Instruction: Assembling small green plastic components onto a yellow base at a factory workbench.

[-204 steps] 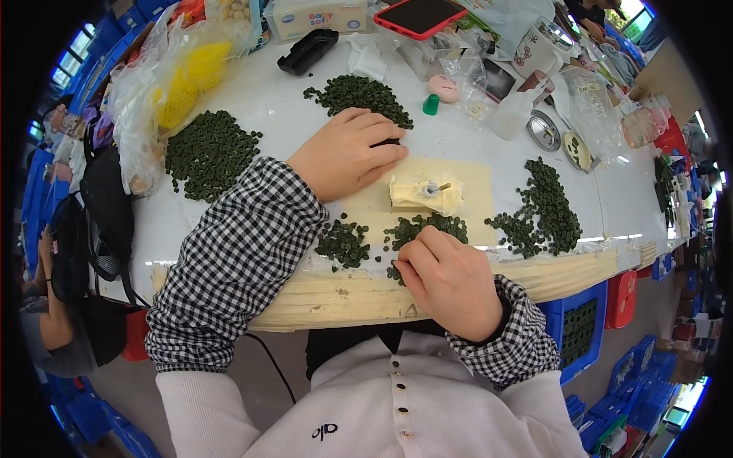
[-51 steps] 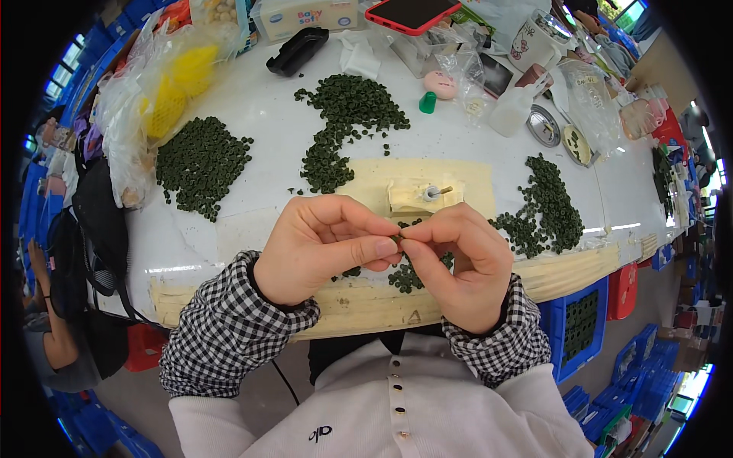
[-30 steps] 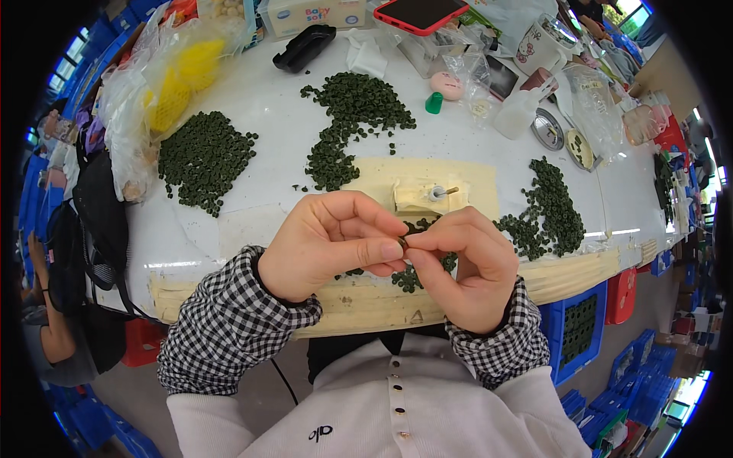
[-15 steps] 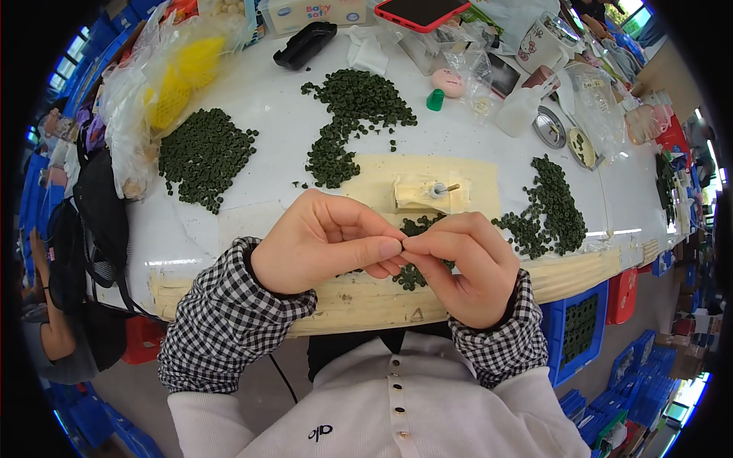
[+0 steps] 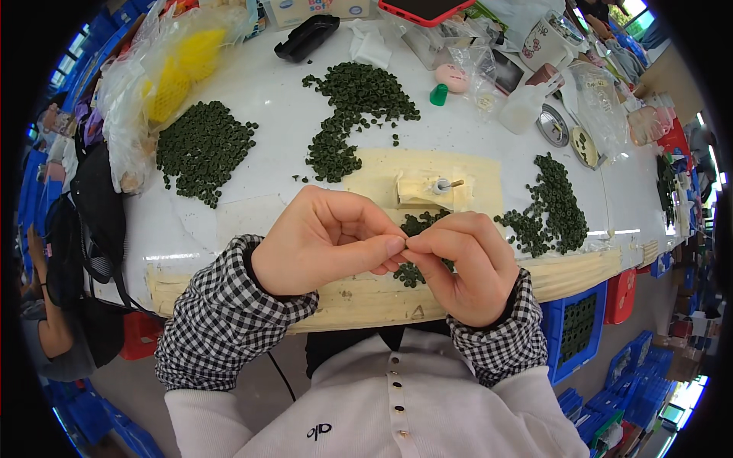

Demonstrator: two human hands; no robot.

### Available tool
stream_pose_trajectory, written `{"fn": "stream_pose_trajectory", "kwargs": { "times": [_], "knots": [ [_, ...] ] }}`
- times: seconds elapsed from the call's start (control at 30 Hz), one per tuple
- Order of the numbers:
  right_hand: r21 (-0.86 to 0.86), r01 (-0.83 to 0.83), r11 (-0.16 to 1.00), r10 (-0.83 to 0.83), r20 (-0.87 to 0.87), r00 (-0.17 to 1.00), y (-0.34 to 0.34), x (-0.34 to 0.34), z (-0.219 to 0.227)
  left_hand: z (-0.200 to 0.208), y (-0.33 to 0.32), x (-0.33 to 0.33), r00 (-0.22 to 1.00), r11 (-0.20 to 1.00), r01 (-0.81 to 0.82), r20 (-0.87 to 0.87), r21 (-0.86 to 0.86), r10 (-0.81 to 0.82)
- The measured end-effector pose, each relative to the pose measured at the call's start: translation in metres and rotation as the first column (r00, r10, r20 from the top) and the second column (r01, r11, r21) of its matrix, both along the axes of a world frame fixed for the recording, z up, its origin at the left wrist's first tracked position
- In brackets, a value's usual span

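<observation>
My left hand and my right hand meet at the fingertips above the table's near edge. Thumb and forefinger of each are pinched together on a tiny dark piece, almost wholly covered by the fingers. Below and behind them lies a small pile of dark green ring-shaped parts, partly covered by my right hand. Just beyond my hands stands a tape-wrapped block with a white collar and a thin metal pin pointing right.
More green parts lie in a left pile, a far middle pile and a right pile. Plastic bags, a black tray, a green cone-shaped cap and a mug ring the far side. A blue crate stands below right.
My hands stay pinched together in nearly the same place. The dark piece between the fingertips shows less than before. The whole view has shifted slightly.
</observation>
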State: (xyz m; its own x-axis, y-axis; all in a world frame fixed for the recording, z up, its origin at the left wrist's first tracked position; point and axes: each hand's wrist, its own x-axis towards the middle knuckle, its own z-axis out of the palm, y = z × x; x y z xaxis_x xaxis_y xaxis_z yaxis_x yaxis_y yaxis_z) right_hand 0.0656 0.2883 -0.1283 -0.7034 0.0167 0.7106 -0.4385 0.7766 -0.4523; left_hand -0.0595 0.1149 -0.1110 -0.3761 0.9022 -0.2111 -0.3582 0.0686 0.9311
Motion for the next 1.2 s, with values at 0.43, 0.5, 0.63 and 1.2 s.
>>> {"fn": "stream_pose_trajectory", "kwargs": {
  "times": [0.43, 0.5, 0.63, 1.2],
  "knots": [
    [-0.002, 0.016, 1.000, -0.017, -0.034, 0.999, -0.0043, -0.0008, 0.0020, -0.0059, -0.0016, 0.0065, 0.987, 0.996, -0.065, -0.143, 0.060, 0.073],
    [-0.017, 0.009, 1.000, -0.009, -0.038, 0.999, -0.0051, -0.0005, 0.0011, -0.0073, -0.0017, 0.0066, 0.990, 0.995, -0.072, -0.121, 0.067, 0.079],
    [0.005, 0.009, 1.000, -0.009, -0.031, 0.999, -0.0023, 0.0006, 0.0009, -0.0072, -0.0005, 0.0070, 0.994, 0.994, -0.076, -0.072, 0.075, 0.081],
    [0.050, 0.008, 0.999, -0.005, -0.068, 0.998, -0.0012, -0.0012, 0.0001, -0.0063, -0.0006, 0.0060, 0.996, 0.994, -0.082, -0.035, 0.075, 0.085]
  ]
}}
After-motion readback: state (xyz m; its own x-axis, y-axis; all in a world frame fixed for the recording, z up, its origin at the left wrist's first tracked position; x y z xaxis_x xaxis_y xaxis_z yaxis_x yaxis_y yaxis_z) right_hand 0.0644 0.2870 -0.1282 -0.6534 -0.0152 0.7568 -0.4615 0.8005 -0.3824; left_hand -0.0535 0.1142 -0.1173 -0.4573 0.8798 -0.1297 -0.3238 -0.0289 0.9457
